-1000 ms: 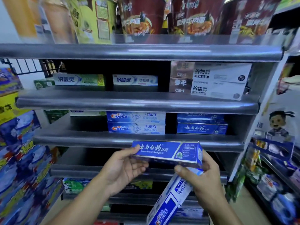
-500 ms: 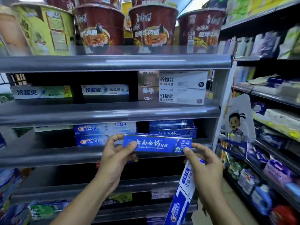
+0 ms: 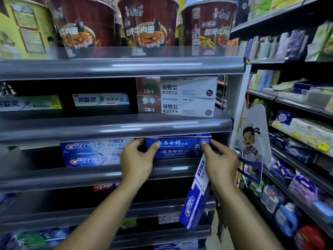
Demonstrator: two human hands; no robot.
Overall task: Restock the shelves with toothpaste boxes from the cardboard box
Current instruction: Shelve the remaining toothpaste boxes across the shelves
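Nearest, a long blue-and-white Crest toothpaste box (image 3: 195,201) hangs tilted from the right hand (image 3: 221,163), whose fingertips also pinch the right end of a dark blue cardboard toothpaste box (image 3: 178,143). The left hand (image 3: 137,161) grips its left end. It lies level atop a matching box (image 3: 178,153) on the grey metal shelf (image 3: 90,175), beside stacked Crest boxes (image 3: 90,152).
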